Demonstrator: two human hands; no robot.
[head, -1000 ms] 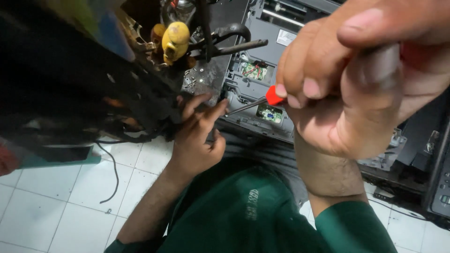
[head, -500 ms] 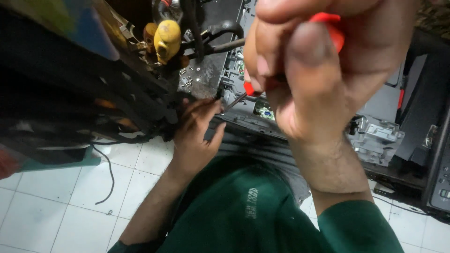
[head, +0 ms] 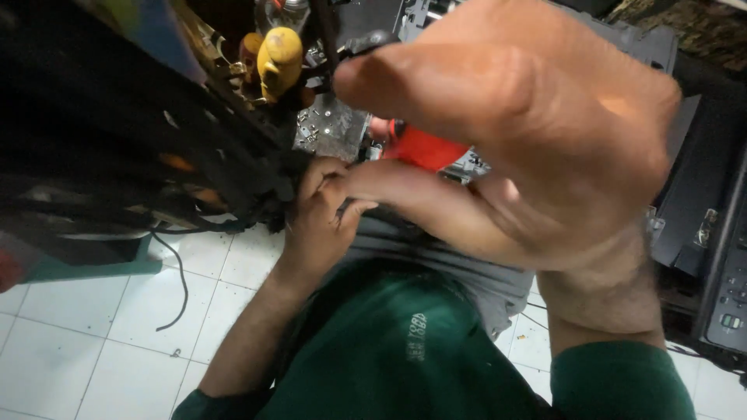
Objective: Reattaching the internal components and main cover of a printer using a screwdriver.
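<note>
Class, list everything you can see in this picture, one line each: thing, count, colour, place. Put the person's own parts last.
Screwdriver handle: one, red, inside the right hand, mostly covered.
Grey device casing: one, below the hands, on the lap.
Metal plate with holes: one, silver, upper centre.
Yellow-handled tool: one, top centre among clutter.
Black cable: one, trailing over the floor at left.
Floor tiles: many, white, lower left.
Dark machine with buttons: one, black, right edge.
Green clothing: bottom centre.
Left hand: one, against the dark clutter, centre.
Right hand: one, close to the camera, gripping the screwdriver handle.
</note>
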